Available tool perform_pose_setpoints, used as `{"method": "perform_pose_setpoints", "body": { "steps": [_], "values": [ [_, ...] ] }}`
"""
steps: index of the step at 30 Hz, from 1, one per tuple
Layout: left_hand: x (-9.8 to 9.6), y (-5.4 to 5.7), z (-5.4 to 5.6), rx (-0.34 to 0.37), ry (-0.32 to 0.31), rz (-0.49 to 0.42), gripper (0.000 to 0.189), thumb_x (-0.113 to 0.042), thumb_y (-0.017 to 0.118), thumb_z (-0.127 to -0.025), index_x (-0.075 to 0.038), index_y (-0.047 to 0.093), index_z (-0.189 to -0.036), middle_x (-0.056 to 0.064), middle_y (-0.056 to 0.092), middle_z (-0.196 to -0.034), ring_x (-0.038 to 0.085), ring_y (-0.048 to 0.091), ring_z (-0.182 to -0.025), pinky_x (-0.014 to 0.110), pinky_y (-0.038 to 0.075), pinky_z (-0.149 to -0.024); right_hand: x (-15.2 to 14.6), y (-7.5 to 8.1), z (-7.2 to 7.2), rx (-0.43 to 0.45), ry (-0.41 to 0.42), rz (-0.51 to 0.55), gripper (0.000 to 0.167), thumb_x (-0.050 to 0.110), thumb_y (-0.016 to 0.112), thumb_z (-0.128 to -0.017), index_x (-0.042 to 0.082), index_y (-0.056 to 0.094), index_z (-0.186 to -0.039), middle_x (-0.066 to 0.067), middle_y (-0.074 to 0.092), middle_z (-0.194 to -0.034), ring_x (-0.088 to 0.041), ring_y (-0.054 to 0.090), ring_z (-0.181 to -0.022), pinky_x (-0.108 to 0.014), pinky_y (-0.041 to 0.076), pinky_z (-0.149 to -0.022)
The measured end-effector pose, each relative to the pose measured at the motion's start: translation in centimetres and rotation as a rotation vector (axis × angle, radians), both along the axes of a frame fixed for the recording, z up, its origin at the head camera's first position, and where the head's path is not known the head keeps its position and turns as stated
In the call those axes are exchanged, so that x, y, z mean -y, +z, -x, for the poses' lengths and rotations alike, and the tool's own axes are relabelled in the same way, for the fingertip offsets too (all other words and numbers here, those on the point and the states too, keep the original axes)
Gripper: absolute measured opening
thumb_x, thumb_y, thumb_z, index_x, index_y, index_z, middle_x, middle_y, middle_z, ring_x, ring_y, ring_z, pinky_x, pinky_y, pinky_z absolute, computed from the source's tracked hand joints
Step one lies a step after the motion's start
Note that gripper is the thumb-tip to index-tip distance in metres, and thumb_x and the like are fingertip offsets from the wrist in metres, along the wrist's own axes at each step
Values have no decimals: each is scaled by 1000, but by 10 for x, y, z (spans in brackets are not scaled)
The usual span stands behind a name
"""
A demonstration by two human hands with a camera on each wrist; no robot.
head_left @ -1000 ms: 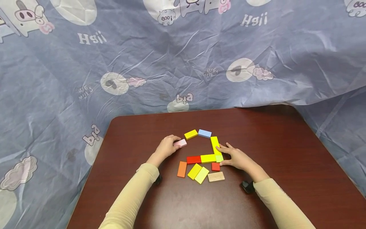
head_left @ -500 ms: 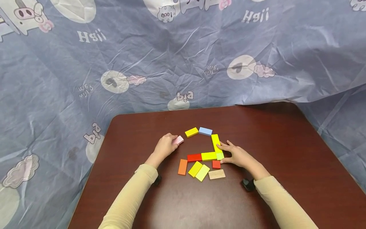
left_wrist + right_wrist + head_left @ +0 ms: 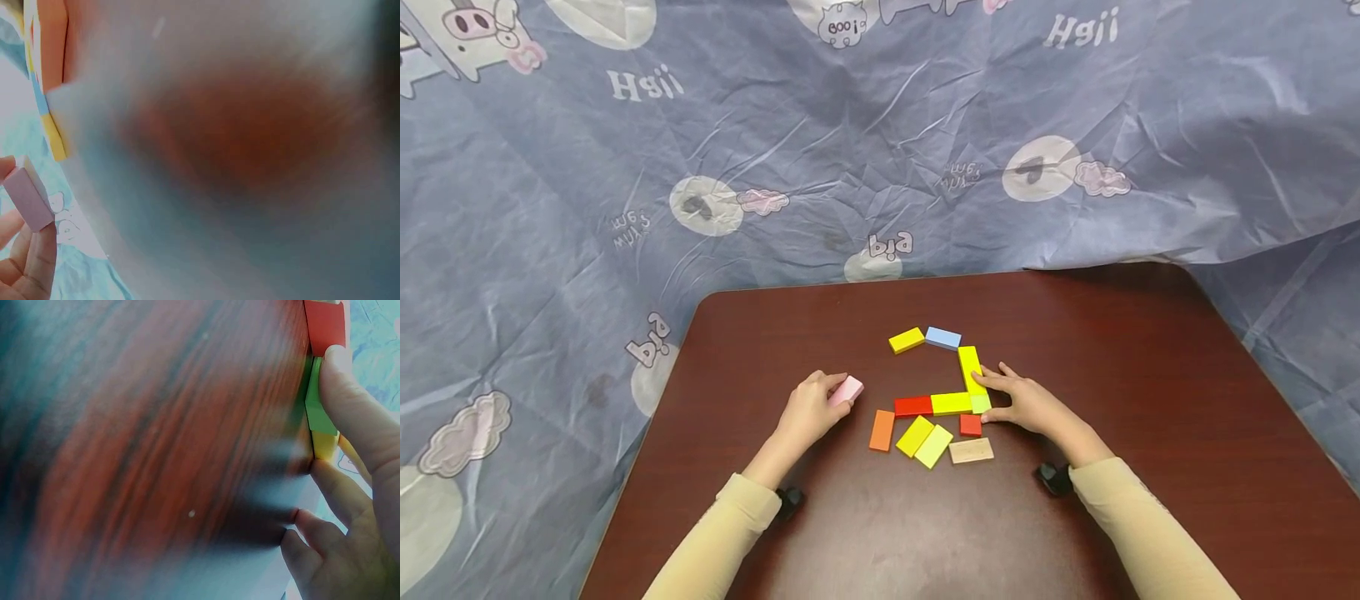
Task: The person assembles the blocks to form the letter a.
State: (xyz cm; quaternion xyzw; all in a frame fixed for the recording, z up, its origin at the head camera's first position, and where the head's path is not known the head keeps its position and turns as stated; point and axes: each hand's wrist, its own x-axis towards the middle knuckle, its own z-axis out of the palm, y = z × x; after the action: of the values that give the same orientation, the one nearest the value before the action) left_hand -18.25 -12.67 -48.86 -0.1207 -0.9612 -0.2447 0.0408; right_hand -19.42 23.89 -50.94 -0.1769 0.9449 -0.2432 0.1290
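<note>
Between thumb and fingers, my left hand (image 3: 807,414) pinches a pink block (image 3: 846,391), left of the block outline; the left wrist view shows this pink block (image 3: 30,197) too. My right hand (image 3: 1032,403) rests at the outline's right side with fingers spread. Its index finger touches the long yellow block (image 3: 969,367), and its thumb lies by the small green block (image 3: 981,404) and the red square block (image 3: 971,425). A bright yellow block (image 3: 951,403) and a red block (image 3: 913,407) run left from the green one.
At the back lie a yellow block (image 3: 907,340) and a blue block (image 3: 943,337), end to end. In front are an orange block (image 3: 882,431), a yellow block (image 3: 915,436), a pale yellow block (image 3: 933,447) and a bare wood block (image 3: 972,451) on the brown table (image 3: 880,533).
My left hand has drawn the pink block toward me and leftward, away from the yellow block at the back. The right hand stays in place; the head view has shifted slightly.
</note>
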Motion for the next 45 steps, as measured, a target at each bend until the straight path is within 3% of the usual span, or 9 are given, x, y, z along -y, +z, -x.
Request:
{"method": "perform_pose_setpoints", "body": {
  "steps": [11,21,25,30,33,37,45],
  "values": [
    [-2,-4,-59,48,4,-25,49,-13,76,-75,-8,69,-123,4,60,-83,10,50,-64,21,39,-55,0,0,1,-15,-3,-12,80,38,80,-79,14,46,-148,-14,39,-155,-48,27,-144,-65,38,-104],
    [-19,-18,-100,77,32,39,47,-17,79,-75,-9,68,-120,1,55,-82,10,45,-68,22,37,-57,1,0,0,-18,-2,-15,80,37,80,-79,14,46,-148,-15,40,-155,-48,27,-144,-66,37,-103],
    [-23,-20,-105,97,7,33,52,-21,83,-75,-7,66,-122,4,56,-87,13,49,-72,27,42,-61,1,1,0,-13,-12,-17,81,37,80,-79,14,45,-148,-16,40,-154,-49,26,-144,-67,36,-103],
    [-21,-16,-104,216,-76,10,74,-27,90,-68,0,59,-129,9,55,-97,17,50,-78,33,47,-69,1,0,0,-7,-8,-19,81,38,79,-79,14,44,-149,-15,39,-155,-49,26,-144,-68,36,-104],
    [-18,-14,-102,260,-134,4,81,-20,93,-62,3,56,-131,9,53,-99,19,52,-83,35,49,-73,1,0,0,-6,-8,-19,81,38,79,-79,14,44,-149,-16,39,-154,-49,26,-144,-68,35,-103],
    [-16,-15,-100,248,-178,28,76,-11,93,-62,2,58,-127,9,53,-102,20,56,-84,35,51,-73,1,0,0,-6,-11,-18,82,38,79,-79,13,44,-149,-16,39,-154,-49,26,-144,-68,35,-104],
    [-26,-17,-97,225,-184,56,75,-14,91,-67,6,56,-129,10,55,-104,16,58,-80,34,54,-75,1,-1,1,0,-4,-25,82,36,79,-80,14,42,-150,-17,38,-154,-49,26,-144,-69,35,-103]
  ]
}}
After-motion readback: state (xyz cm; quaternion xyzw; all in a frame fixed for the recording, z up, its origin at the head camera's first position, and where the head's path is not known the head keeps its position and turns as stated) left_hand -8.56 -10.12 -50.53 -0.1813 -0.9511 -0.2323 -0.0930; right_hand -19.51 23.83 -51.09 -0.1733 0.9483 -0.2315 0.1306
